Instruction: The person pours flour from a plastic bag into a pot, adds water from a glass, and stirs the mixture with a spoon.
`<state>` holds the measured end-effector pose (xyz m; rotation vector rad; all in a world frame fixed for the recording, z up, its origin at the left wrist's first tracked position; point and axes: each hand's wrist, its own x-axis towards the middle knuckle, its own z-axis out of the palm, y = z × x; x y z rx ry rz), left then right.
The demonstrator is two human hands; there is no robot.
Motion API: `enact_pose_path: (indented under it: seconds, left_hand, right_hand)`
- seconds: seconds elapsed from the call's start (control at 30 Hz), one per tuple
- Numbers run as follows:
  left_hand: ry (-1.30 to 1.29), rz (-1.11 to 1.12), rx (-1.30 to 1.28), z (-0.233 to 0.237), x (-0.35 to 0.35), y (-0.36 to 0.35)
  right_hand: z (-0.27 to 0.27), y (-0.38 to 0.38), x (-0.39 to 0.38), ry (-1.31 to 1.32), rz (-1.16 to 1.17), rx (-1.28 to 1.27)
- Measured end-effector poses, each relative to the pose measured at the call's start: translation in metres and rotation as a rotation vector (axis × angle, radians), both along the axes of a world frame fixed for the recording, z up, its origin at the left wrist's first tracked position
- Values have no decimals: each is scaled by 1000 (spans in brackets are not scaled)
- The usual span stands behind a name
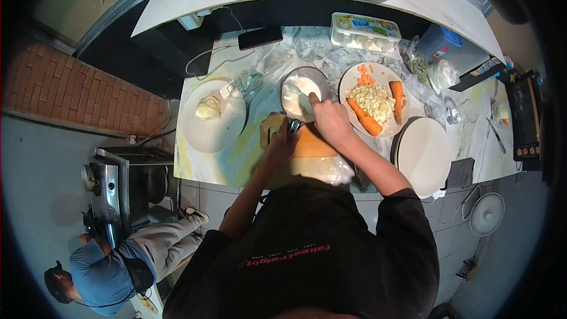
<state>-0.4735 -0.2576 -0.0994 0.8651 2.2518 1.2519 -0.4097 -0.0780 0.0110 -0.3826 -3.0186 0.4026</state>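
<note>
A round pan [306, 95] with a white creamy mixture in it stands at the middle of the marbled table. My left hand [283, 143] is closed around the pan's dark handle, at its near side. Over the pan's right edge, my right hand [331, 119] grips a spoon [296, 90] whose head dips into the mixture. Below the pan lies a wooden cutting board [316, 143], partly under my hands. To the right, a plate [348, 82] holds carrots [366, 119], small orange pieces and a pale shredded heap [371, 99].
A plate [201, 137] with a pale lump is at left, near a phone [260, 37]. An egg carton [365, 31] stands at the back. Stacked plates [424, 156] sit at right. A person [112, 266] is at the lower left, by a stove [112, 192].
</note>
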Motion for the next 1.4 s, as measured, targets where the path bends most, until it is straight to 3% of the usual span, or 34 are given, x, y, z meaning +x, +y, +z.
enact_pose_path:
  seconds: [0.3, 0.37, 0.57, 0.8, 1.0, 1.23, 1.4]
  left_hand:
    - [2, 17, 20, 14, 3, 1]
    - [151, 3, -39, 26, 2, 1]
    - [-12, 47, 59, 20, 1, 2]
    - [36, 30, 26, 10, 4, 1]
    - [40, 6, 28, 8, 3, 0]
    - [53, 46, 32, 17, 3, 1]
    - [43, 47, 75, 11, 2, 1]
  right_hand:
    - [-11, 19, -12, -17, -86, 53]
    - [-23, 22, -12, -22, -95, 41]
    - [-16, 21, 6, -47, -92, 122]
    - [-1, -9, 24, -157, 7, 97]
    - [1, -9, 5, -38, 40, -79]
    - [-11, 23, 1, -3, -86, 0]
    - [-9, 3, 34, -112, -28, 56]
